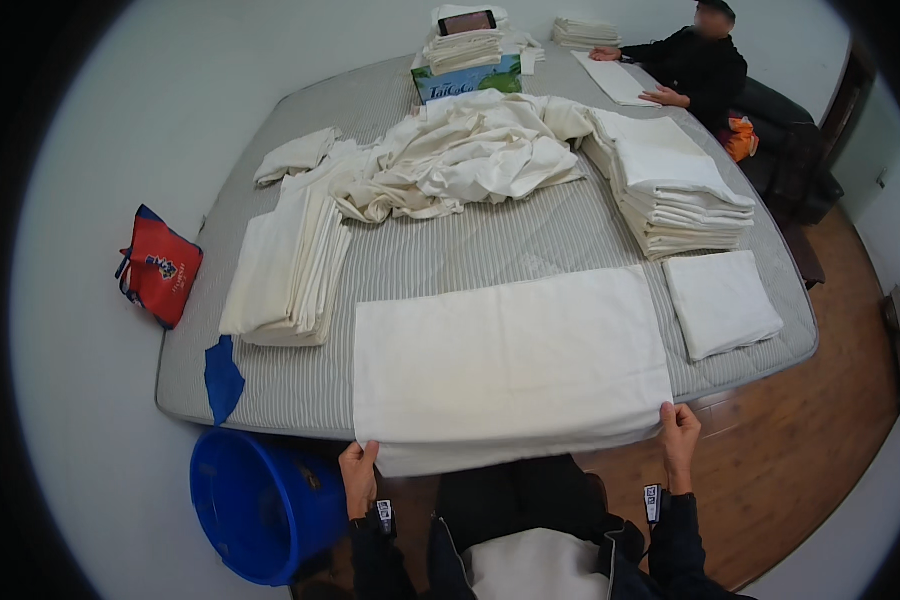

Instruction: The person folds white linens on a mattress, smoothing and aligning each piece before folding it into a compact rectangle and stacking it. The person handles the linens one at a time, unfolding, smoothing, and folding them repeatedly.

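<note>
A white cloth (506,360) lies spread in front of me on a striped mattress (450,247), its near edge hanging over the mattress side. My left hand (358,476) pinches the cloth's near left corner between thumb and fingers. At the near right corner, my right hand (679,439) grips the same cloth. A small folded white cloth (722,304) rests to the right of it. Tall stacks of folded white cloth stand on both sides, a left stack (289,270) and a right stack (675,180).
Crumpled white cloths (480,150) are heaped behind. Farther back, a printed carton (469,79) carries folded cloths and a phone (466,22). A person (694,64) sits at the far right, hands on a white cloth. A blue bucket (247,502), blue rag (225,379) and red bag (163,266) are left.
</note>
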`<control>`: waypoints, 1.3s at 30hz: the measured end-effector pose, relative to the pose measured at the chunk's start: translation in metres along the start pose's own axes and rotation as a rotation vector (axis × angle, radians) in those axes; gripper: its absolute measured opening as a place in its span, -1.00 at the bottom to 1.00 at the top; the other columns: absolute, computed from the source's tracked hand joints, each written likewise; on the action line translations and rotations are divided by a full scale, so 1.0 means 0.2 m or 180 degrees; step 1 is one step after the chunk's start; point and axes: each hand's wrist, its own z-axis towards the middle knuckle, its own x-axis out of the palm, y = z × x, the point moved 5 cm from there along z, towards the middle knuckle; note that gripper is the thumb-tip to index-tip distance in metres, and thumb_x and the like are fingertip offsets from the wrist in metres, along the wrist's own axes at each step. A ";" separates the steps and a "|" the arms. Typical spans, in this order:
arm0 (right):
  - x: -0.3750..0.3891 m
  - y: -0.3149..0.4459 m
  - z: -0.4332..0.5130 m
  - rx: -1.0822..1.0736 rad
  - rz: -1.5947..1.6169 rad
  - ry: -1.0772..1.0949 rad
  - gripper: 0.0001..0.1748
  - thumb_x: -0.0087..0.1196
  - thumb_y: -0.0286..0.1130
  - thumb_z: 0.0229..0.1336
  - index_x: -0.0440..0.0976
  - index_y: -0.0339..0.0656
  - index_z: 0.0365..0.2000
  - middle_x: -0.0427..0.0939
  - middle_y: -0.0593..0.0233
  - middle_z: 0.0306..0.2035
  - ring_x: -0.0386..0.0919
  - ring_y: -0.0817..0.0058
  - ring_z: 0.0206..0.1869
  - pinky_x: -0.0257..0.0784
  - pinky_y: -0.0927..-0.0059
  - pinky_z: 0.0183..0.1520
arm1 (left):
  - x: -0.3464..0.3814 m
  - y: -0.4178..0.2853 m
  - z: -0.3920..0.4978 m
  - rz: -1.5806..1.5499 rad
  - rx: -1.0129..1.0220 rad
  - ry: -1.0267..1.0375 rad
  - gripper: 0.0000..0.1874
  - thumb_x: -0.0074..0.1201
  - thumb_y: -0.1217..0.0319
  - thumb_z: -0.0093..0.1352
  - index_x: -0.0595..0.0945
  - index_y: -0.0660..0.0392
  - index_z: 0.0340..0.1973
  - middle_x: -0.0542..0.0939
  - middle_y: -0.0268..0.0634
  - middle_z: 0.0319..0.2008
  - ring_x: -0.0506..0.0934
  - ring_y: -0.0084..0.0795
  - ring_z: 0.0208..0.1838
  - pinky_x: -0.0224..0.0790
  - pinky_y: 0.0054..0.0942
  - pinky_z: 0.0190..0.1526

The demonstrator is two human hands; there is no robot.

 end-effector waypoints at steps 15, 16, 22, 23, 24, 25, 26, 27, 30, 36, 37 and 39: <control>-0.04 -0.44 0.00 0.1288 -0.0562 0.1306 -0.71 0.47 -0.56 0.04 0.66 -0.45 -0.21 0.71 0.32 -0.29 0.59 0.60 -0.26 0.53 0.46 -0.17 | 0.00 0.24 -0.01 0.1278 -0.0806 0.0505 -0.74 0.43 0.52 0.27 0.76 0.42 -0.17 0.77 -0.18 -0.20 0.65 -0.50 -0.20 0.51 -0.46 -0.10; -0.07 -0.45 0.00 0.1372 -0.0859 0.1070 -0.73 0.47 -0.57 0.04 0.66 -0.46 -0.23 0.71 0.32 -0.30 0.60 0.59 -0.26 0.54 0.44 -0.16 | -0.03 0.25 -0.01 0.1337 -0.0884 0.0389 -0.76 0.42 0.52 0.29 0.77 0.42 -0.19 0.77 -0.20 -0.23 0.65 -0.52 -0.23 0.51 -0.48 -0.13; -0.01 -0.42 0.01 0.1056 -0.0281 0.1150 -0.82 0.40 -0.58 0.11 0.68 -0.47 -0.28 0.74 0.20 -0.34 0.65 0.54 -0.32 0.54 0.45 -0.23 | -0.10 0.28 0.02 0.1624 -0.0761 0.0478 -0.77 0.42 0.47 0.32 0.77 0.41 -0.22 0.75 -0.29 -0.33 0.60 -0.60 -0.33 0.46 -0.52 -0.26; -0.01 -0.42 0.00 0.1076 0.0087 0.1056 -0.83 0.40 -0.58 0.11 0.68 -0.47 -0.29 0.74 0.19 -0.35 0.66 0.52 -0.32 0.55 0.45 -0.23 | -0.11 0.29 0.02 0.1650 -0.0808 0.0459 -0.78 0.40 0.47 0.34 0.77 0.41 -0.21 0.75 -0.29 -0.32 0.60 -0.61 -0.33 0.46 -0.52 -0.24; -0.01 -0.43 0.00 0.1110 -0.0264 0.1049 -0.82 0.39 -0.60 0.12 0.68 -0.49 -0.26 0.74 0.13 -0.33 0.68 0.47 -0.31 0.60 0.41 -0.21 | -0.12 0.31 0.02 0.1720 -0.0845 0.0437 -0.79 0.39 0.47 0.36 0.77 0.40 -0.20 0.75 -0.29 -0.31 0.60 -0.61 -0.32 0.46 -0.52 -0.23; -0.01 -0.43 -0.01 0.1121 -0.0159 0.1068 -0.85 0.38 -0.60 0.12 0.66 -0.47 -0.28 0.73 0.16 -0.35 0.68 0.48 -0.32 0.60 0.42 -0.22 | -0.14 0.32 0.02 0.1795 -0.0888 0.0423 -0.79 0.37 0.46 0.38 0.77 0.39 -0.20 0.76 -0.29 -0.30 0.60 -0.61 -0.31 0.46 -0.52 -0.22; -0.02 -0.43 -0.02 0.1166 -0.0064 0.1026 -0.87 0.37 -0.61 0.13 0.65 -0.44 -0.30 0.73 0.18 -0.37 0.67 0.49 -0.34 0.60 0.44 -0.23 | -0.14 0.34 0.01 0.1504 -0.0885 0.0460 -0.80 0.34 0.47 0.40 0.77 0.39 -0.17 0.76 -0.27 -0.27 0.61 -0.59 -0.29 0.48 -0.52 -0.19; -0.03 -0.45 -0.03 0.1329 -0.0068 0.0918 -0.89 0.36 -0.61 0.14 0.64 -0.41 -0.33 0.72 0.20 -0.39 0.67 0.50 -0.35 0.61 0.45 -0.24 | -0.15 0.35 -0.01 0.1216 -0.0883 0.0498 -0.80 0.31 0.47 0.42 0.76 0.38 -0.14 0.76 -0.26 -0.24 0.62 -0.58 -0.27 0.49 -0.51 -0.17; -0.08 -0.44 -0.10 0.1295 0.0324 0.0725 -0.86 0.34 -0.61 0.16 0.57 -0.32 -0.31 0.68 0.27 -0.39 0.63 0.55 -0.38 0.59 0.50 -0.27 | -0.20 0.40 -0.09 0.0605 -0.0917 0.0514 -0.81 0.23 0.50 0.47 0.71 0.35 -0.07 0.75 -0.21 -0.16 0.64 -0.52 -0.20 0.52 -0.48 -0.09; -0.19 -0.39 -0.23 0.0951 0.0790 0.0688 -0.87 0.28 -0.62 0.24 0.53 -0.24 -0.26 0.62 0.34 -0.32 0.59 0.62 -0.35 0.60 0.47 -0.27 | -0.30 0.43 -0.24 0.0101 -0.0498 0.0165 -0.79 0.19 0.61 0.45 0.63 0.26 -0.01 0.72 -0.13 -0.11 0.66 -0.47 -0.17 0.56 -0.49 -0.11; -0.20 -0.38 -0.24 0.0910 0.0645 0.0761 -0.87 0.27 -0.63 0.23 0.55 -0.25 -0.25 0.62 0.35 -0.31 0.59 0.63 -0.35 0.59 0.48 -0.27 | -0.30 0.43 -0.26 0.0143 -0.0519 0.0148 -0.78 0.20 0.64 0.43 0.65 0.27 -0.02 0.71 -0.15 -0.13 0.65 -0.47 -0.17 0.56 -0.49 -0.10; -0.22 -0.36 -0.25 0.0942 0.0376 0.0872 -0.86 0.25 -0.66 0.23 0.58 -0.27 -0.21 0.62 0.37 -0.30 0.57 0.65 -0.35 0.57 0.50 -0.27 | -0.30 0.41 -0.30 0.0207 -0.0624 0.0062 -0.75 0.21 0.69 0.39 0.69 0.30 -0.02 0.70 -0.19 -0.16 0.65 -0.49 -0.17 0.56 -0.51 -0.10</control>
